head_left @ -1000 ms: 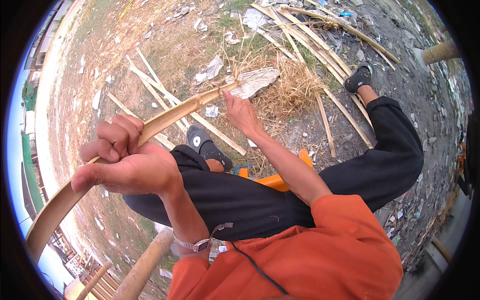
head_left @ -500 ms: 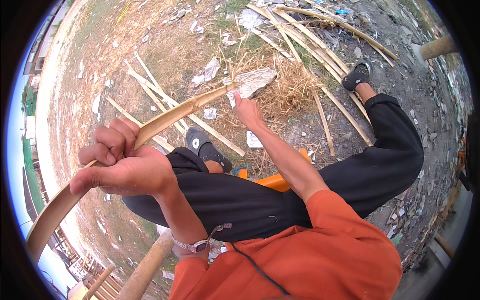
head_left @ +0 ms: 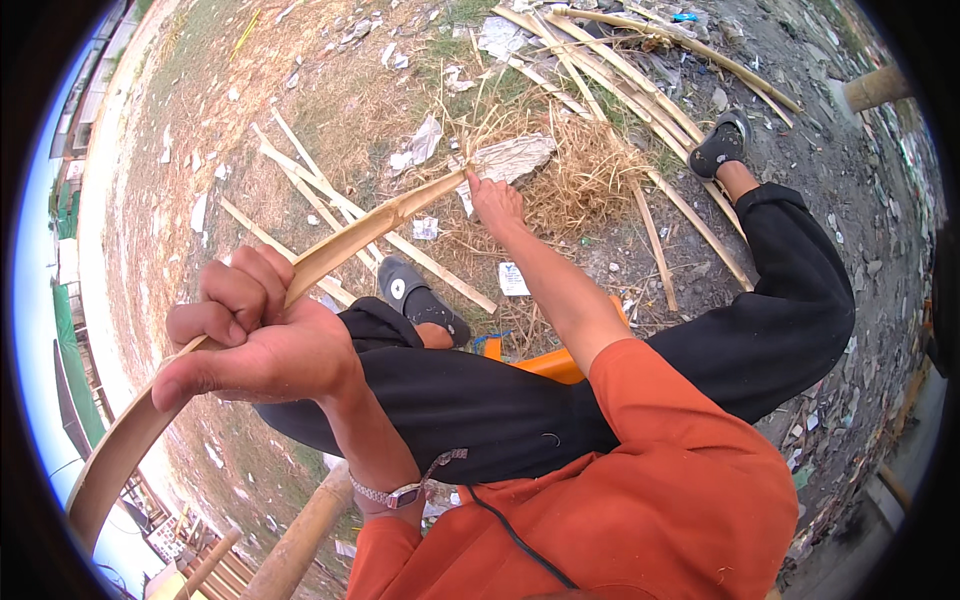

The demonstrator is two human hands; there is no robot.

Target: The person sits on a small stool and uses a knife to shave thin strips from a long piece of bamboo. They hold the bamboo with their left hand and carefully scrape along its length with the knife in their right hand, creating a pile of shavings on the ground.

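Still mid-work: left hand (head_left: 255, 345) fist-gripped on the bamboo strip (head_left: 330, 250), right hand (head_left: 495, 203) pinching its far end; its length looks unfinished.

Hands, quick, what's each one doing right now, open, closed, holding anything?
Left hand: closed around the long bamboo strip.
Right hand: at the strip's far end, fingers curled; grip cannot be told.

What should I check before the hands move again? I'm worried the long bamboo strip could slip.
1. Left hand closed round the bamboo strip: ok.
2. Right hand on the strip's far end: ok, though I cannot tell whether the fingers close on it.
3. Strip in one piece, bowed between the hands: ok.
4. Loose bamboo slats under the strip: not ok.
5. Blade or tool in hand: cannot tell.
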